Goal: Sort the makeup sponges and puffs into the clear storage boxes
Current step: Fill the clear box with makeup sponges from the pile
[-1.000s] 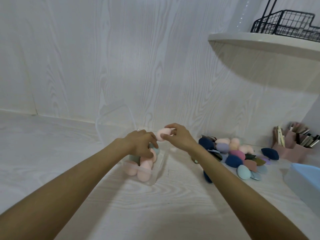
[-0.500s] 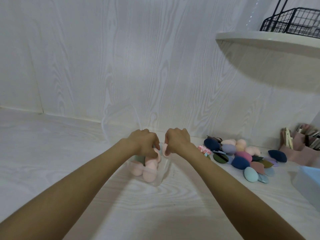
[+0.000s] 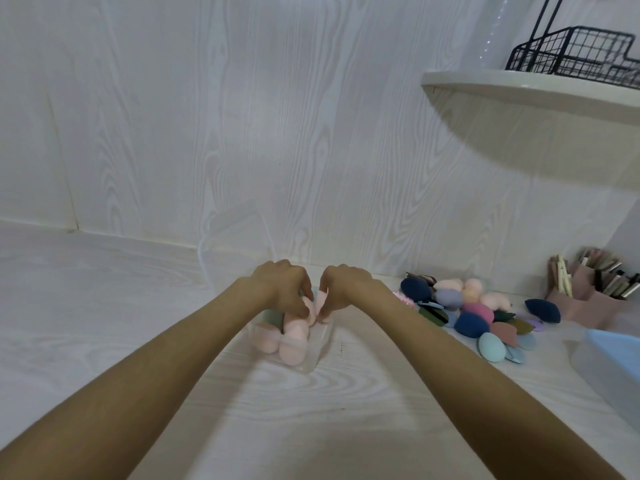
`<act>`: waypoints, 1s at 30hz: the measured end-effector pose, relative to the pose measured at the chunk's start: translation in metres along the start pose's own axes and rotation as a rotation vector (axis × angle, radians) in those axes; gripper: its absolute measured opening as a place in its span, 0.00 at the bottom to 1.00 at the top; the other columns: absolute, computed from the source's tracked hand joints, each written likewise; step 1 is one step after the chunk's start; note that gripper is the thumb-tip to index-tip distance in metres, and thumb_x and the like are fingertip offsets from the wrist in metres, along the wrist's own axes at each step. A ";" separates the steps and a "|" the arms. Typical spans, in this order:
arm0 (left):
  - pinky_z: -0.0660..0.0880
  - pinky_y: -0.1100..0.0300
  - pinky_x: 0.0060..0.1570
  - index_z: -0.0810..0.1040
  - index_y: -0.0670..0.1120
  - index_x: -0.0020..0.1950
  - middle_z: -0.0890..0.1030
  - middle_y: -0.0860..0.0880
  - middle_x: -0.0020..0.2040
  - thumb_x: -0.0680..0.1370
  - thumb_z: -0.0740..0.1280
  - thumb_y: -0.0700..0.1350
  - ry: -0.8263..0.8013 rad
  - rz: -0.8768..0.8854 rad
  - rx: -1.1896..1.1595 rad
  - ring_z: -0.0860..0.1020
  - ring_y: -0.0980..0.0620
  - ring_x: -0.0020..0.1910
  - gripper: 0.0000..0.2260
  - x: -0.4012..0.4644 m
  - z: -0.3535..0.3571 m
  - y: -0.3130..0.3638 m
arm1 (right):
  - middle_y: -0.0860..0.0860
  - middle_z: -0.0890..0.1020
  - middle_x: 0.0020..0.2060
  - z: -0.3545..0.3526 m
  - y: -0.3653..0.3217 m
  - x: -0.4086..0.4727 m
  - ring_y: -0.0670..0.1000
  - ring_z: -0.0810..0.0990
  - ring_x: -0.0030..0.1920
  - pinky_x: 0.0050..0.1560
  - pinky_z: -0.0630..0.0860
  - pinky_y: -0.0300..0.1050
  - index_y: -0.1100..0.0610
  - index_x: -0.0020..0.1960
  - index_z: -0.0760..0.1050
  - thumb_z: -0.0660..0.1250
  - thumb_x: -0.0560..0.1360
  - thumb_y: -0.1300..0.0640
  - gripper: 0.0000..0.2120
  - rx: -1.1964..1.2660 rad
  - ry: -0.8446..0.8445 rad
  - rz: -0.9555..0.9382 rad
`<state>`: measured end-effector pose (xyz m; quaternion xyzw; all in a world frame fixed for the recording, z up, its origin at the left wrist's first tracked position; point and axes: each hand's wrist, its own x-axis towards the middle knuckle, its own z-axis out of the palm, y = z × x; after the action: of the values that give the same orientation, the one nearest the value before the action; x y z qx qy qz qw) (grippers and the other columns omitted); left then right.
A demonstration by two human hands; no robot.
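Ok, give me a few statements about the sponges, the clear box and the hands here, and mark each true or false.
1. Both hands, left and right, are over the clear box. True.
2. The clear box holds only dark blue sponges. False: mostly pink sponges show through it.
3. The loose sponge pile lies right of the box. True.
4. The black wire basket sits on the floor. False: it stands on the shelf.

The right hand [image 3: 341,289] now presses its pink sponge [image 3: 320,301] down, apparently into the clear box [image 3: 311,355], from above it.
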<state>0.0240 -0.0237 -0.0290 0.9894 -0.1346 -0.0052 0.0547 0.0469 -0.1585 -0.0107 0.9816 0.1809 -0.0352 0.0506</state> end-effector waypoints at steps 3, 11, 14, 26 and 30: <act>0.72 0.57 0.52 0.79 0.57 0.58 0.78 0.56 0.60 0.71 0.69 0.54 -0.026 -0.001 -0.032 0.74 0.52 0.57 0.15 0.000 -0.002 -0.001 | 0.51 0.79 0.54 0.000 0.003 0.000 0.53 0.74 0.57 0.49 0.64 0.42 0.55 0.58 0.77 0.70 0.72 0.50 0.16 -0.150 0.212 -0.080; 0.71 0.59 0.50 0.77 0.54 0.63 0.80 0.55 0.57 0.74 0.68 0.51 -0.038 -0.001 -0.074 0.75 0.52 0.56 0.17 -0.004 -0.005 0.001 | 0.53 0.78 0.56 0.007 0.003 0.010 0.54 0.75 0.58 0.61 0.66 0.45 0.58 0.61 0.71 0.71 0.71 0.52 0.22 -0.031 0.081 0.143; 0.72 0.58 0.51 0.77 0.54 0.63 0.80 0.55 0.58 0.74 0.68 0.50 -0.010 -0.004 -0.095 0.75 0.52 0.57 0.17 -0.005 -0.004 0.001 | 0.52 0.76 0.50 0.005 0.008 0.008 0.53 0.76 0.51 0.52 0.70 0.45 0.59 0.60 0.71 0.73 0.70 0.52 0.23 0.151 0.030 0.151; 0.67 0.62 0.48 0.80 0.58 0.56 0.73 0.60 0.65 0.74 0.67 0.53 0.015 0.031 -0.165 0.72 0.54 0.57 0.11 -0.003 0.005 -0.010 | 0.54 0.79 0.41 0.008 0.197 -0.097 0.54 0.78 0.43 0.38 0.72 0.43 0.58 0.46 0.77 0.65 0.75 0.55 0.06 0.392 0.159 0.500; 0.69 0.59 0.55 0.80 0.59 0.55 0.72 0.57 0.67 0.73 0.67 0.56 -0.041 0.040 -0.164 0.73 0.52 0.58 0.12 -0.002 0.000 -0.006 | 0.55 0.77 0.38 0.023 0.222 -0.106 0.53 0.77 0.37 0.35 0.75 0.42 0.61 0.47 0.71 0.67 0.74 0.52 0.12 0.343 -0.089 0.625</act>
<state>0.0235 -0.0175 -0.0294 0.9784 -0.1544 -0.0352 0.1329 0.0261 -0.4048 -0.0053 0.9812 -0.1388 -0.0908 -0.0989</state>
